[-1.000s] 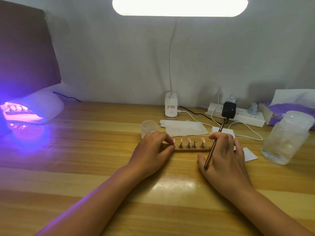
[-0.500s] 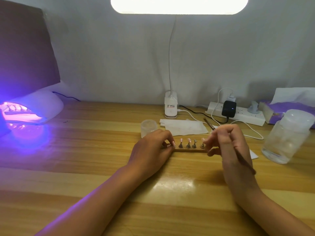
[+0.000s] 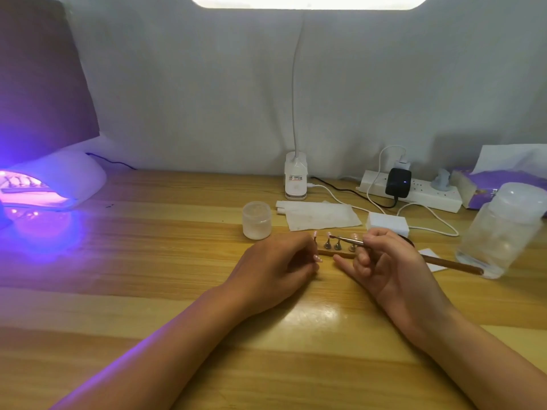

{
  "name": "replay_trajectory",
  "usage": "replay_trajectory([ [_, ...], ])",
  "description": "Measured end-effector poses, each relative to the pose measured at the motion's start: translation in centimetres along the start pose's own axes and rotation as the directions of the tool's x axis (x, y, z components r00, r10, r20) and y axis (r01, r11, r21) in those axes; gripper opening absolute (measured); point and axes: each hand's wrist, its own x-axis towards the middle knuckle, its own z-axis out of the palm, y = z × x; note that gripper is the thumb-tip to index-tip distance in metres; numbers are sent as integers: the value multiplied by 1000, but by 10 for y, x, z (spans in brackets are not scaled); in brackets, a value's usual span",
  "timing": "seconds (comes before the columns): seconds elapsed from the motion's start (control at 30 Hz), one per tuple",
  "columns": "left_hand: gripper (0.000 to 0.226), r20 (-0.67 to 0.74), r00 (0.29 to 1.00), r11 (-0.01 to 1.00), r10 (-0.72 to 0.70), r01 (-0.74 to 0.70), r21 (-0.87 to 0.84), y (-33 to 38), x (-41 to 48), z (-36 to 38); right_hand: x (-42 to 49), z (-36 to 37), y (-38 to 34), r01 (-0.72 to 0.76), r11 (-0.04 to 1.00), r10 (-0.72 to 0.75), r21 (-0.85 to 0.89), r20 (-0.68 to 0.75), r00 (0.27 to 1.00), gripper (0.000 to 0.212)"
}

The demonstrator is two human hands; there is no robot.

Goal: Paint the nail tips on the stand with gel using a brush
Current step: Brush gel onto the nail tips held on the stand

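A small wooden stand (image 3: 340,254) lies on the table and carries several nail tips (image 3: 328,235) on metal holders. My left hand (image 3: 275,267) rests at the stand's left end with curled fingers against it. My right hand (image 3: 384,261) pinches a thin brown brush (image 3: 444,261). The brush lies almost level, its handle pointing right and its bristle tip (image 3: 331,237) at a nail tip near the middle of the row. A small frosted gel jar (image 3: 256,220) stands just behind my left hand.
A lit UV nail lamp (image 3: 53,184) glows purple at far left. Behind the stand lie white wipes (image 3: 319,216), a white block (image 3: 387,224), a desk lamp base (image 3: 295,180) and a power strip (image 3: 414,190) with cables. A clear plastic bottle (image 3: 500,229) stands at right.
My right hand has turned the brush over, from upright to nearly level, and brought its tip leftward onto a nail tip. My left hand stays at the stand's left end.
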Motion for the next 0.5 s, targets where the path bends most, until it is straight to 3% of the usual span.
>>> replay_trajectory([
  [0.13, 8, -2, 1000, 998, 8, -8, 56, 1, 1, 2, 7, -2, -2, 9, 1000, -8, -26, 35, 999, 2],
  [0.27, 7, -17, 1000, 999, -20, 21, 40, 1, 2, 0, 5, -2, 2, 62, 988, -51, -143, 82, 995, 14],
  [0.4, 7, 14, 995, 992, -101, 102, -75, 2, 5, 0, 3, -2, 7, 127, 966, -131, -224, -2, 991, 12],
  [0.5, 8, -3, 997, 994, -78, 77, -83, 4, 4, 3, 2, -5, 7, 206, 924, -252, -323, -110, 961, 16],
])
